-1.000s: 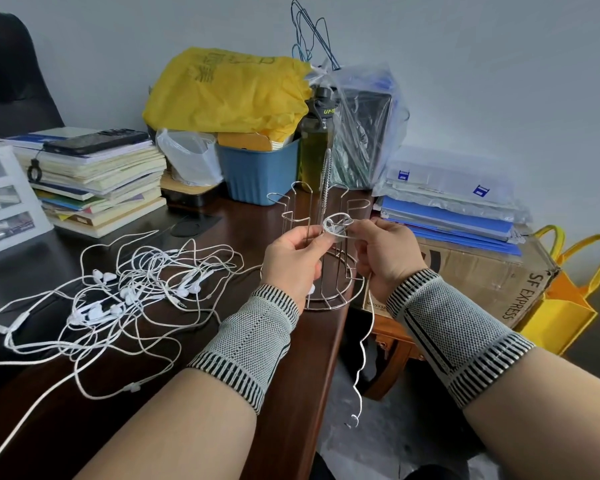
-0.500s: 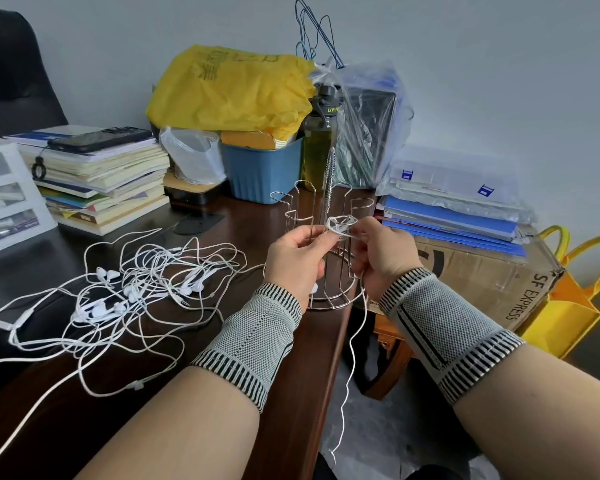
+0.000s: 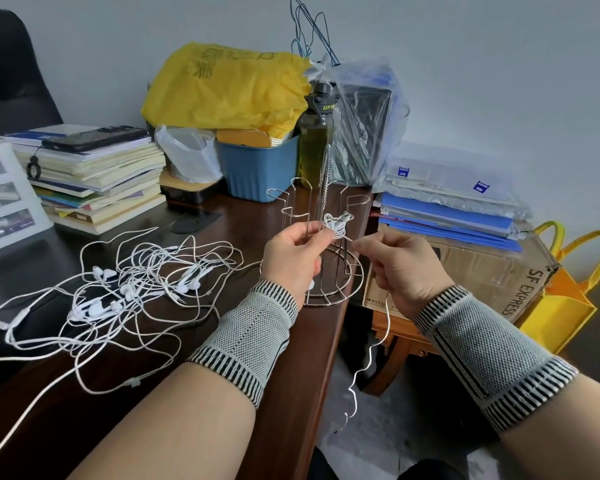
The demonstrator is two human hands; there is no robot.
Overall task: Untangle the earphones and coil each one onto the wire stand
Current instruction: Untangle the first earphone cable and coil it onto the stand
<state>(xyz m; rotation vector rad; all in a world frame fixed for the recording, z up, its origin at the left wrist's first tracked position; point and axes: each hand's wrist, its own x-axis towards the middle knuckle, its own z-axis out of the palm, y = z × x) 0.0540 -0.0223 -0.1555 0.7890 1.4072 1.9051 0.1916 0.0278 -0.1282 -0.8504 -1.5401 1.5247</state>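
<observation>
A silver wire stand (image 3: 340, 292) sits at the right edge of the dark wooden desk (image 3: 284, 403). A small coil of white earphone cord (image 3: 336, 221) is wound on one of its arms. My left hand (image 3: 293, 258) pinches the coil against that arm. My right hand (image 3: 404, 268) pinches the loose cord just right of the coil, and the cord's tail (image 3: 368, 362) hangs past the desk edge toward the floor. A tangle of several white earphones (image 3: 125, 289) lies spread on the desk to the left.
Stacked books (image 3: 94, 178) with a phone on top stand at the back left. A blue bin (image 3: 257, 168), a yellow bag (image 3: 229, 84) and a dark bottle (image 3: 317, 140) line the back. A cardboard box (image 3: 471, 268) and folders sit right of the desk.
My right hand has drawn away from the coil to the right and down, pulling the cord taut. The hanging tail has swung and risen a little. My left hand stays at the stand.
</observation>
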